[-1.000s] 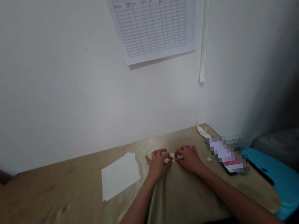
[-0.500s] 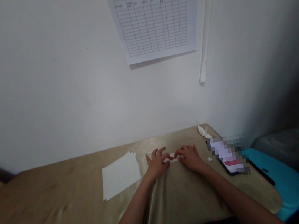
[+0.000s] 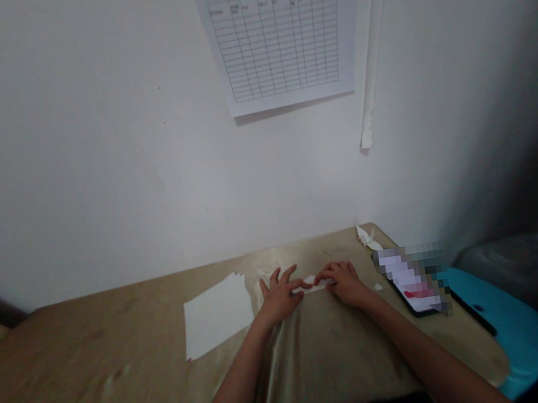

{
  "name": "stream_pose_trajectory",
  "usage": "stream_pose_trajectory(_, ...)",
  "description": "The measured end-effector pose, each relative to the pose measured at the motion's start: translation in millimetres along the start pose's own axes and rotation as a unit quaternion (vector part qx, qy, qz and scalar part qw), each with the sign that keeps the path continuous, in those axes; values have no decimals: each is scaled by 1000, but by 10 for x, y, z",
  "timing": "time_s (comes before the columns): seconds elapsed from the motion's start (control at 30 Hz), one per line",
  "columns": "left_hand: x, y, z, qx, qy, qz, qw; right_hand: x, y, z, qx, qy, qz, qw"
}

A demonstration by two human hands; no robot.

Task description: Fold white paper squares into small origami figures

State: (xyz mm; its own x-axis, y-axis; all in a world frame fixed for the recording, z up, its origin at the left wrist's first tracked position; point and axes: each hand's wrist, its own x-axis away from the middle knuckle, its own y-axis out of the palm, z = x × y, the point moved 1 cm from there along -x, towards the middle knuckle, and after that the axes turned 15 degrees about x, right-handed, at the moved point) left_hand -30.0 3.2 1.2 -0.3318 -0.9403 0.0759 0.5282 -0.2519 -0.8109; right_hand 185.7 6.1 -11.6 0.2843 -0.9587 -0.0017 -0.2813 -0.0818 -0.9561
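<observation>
Left hand (image 3: 280,298), right hand (image 3: 346,284) touching white paper (image 3: 316,287) | grip: can't tell if pinching | thumbs farther apart than earlier

The wall (image 3: 90,154), at 11 o'clock, looks matt and smooth, like paint. The printed sheet (image 3: 284,51) between 12 and 1 is plain matt paper; the white strip (image 3: 369,72) at 2 o'clock has a smooth, dull face, its material unclear. At 6 o'clock the counter (image 3: 133,343) wears a covering (image 3: 347,351) with a satiny sheen, puckered into creases; cloth or plastic film, I cannot tell. The stacked sheets (image 3: 218,317) at 7 and the small paper piece (image 3: 316,288) at 5 are matt white paper. Toward 4 lie crumpled paper (image 3: 368,238), a phone (image 3: 416,290) with a smooth screen, and smooth turquoise plastic (image 3: 512,323).
</observation>
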Motion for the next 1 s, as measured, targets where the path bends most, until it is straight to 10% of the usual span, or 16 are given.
stream_pose_trajectory(0.43, 19, 161, 142, 28, 11, 103, 994, 51, -11, -125, 36, 15, 77, 996)
stream_pose_trajectory(1.0, -17, 40, 36, 51, -25, 64, 996, 0, -8, 42, -3, -18, 20, 1000)
